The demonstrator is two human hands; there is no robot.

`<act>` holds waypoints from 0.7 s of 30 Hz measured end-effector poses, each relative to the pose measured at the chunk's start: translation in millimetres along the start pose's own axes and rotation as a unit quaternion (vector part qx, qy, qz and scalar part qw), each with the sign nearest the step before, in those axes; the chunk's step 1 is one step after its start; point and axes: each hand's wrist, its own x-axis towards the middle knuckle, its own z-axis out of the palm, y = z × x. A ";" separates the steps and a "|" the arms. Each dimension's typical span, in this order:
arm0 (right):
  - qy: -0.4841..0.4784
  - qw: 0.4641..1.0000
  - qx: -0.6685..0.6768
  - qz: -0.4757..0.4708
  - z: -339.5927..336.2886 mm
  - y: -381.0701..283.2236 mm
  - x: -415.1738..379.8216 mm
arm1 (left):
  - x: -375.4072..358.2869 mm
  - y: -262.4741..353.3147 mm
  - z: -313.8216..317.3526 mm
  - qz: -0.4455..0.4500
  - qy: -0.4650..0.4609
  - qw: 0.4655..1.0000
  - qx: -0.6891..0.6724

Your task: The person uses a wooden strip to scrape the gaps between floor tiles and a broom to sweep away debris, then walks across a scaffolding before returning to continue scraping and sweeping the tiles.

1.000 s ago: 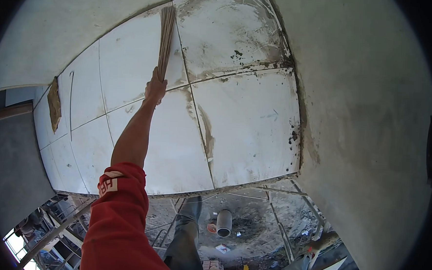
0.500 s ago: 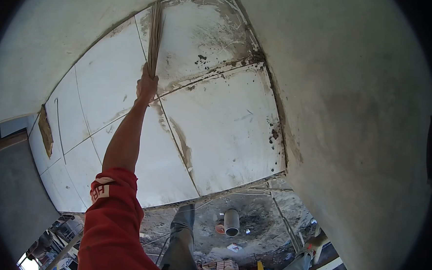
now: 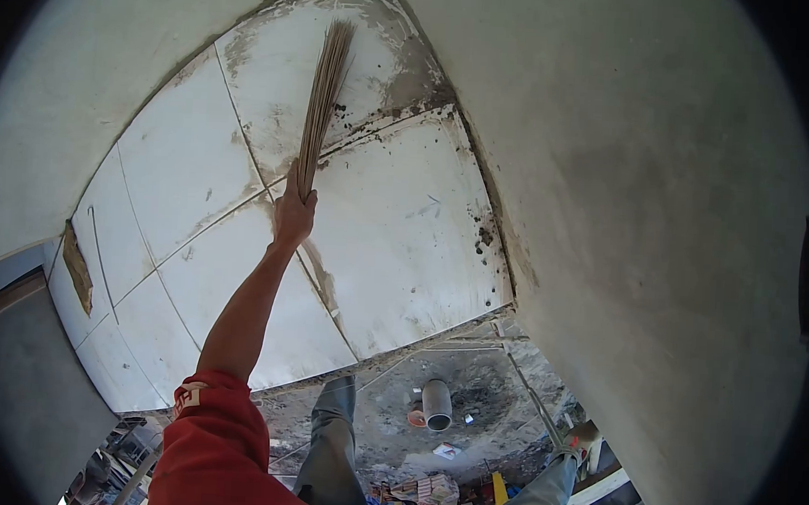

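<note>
My left hand [image 3: 295, 212], at the end of a red sleeve [image 3: 216, 444], is closed around the bound lower part of a stick broom [image 3: 324, 102]. The broom's thin brown bristles point up and away, over the far white tile with grey smears. Beneath the hand lies the meeting of several large white tiles [image 3: 396, 234]. Dark crumbs of dirt [image 3: 485, 234] lie along the right tile edge and along the joint beyond the broom. My right hand is out of view.
Grey plastered walls [image 3: 645, 192] rise on both sides of the tiles. A thin bent rod [image 3: 101, 255] and a broken brown piece [image 3: 78, 270] lie at left. Below the tile edge are my legs [image 3: 329, 441], a grey cylinder [image 3: 437, 406] and scattered debris on rough ground.
My left hand has drawn the broom back toward me and to the right; its bristle tips have left the far wall edge. The view has shifted slightly.
</note>
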 end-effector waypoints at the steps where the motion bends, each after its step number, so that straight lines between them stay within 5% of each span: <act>1: -0.002 1.000 -0.001 0.004 3.3 0.8 -3.3 | 1.5 -7.1 7.7 0.009 -0.004 0.999 0.040; 8: 0.007 1.000 -0.003 0.001 -4.9 3.0 -6.0 | -160.0 3.8 59.2 0.086 -0.179 0.979 0.044; 12: 0.015 1.000 -0.011 -0.008 -17.3 8.8 -8.2 | -233.3 3.8 65.3 0.095 -0.118 0.987 -0.058; 19: 0.015 1.000 -0.009 -0.011 -14.1 14.9 -16.3 | -154.6 -8.2 50.4 -0.078 0.018 0.996 -0.046; 21: 0.016 1.000 -0.013 -0.018 -15.5 15.9 -16.6 | -170.6 -21.2 58.4 -0.009 -0.019 1.000 -0.009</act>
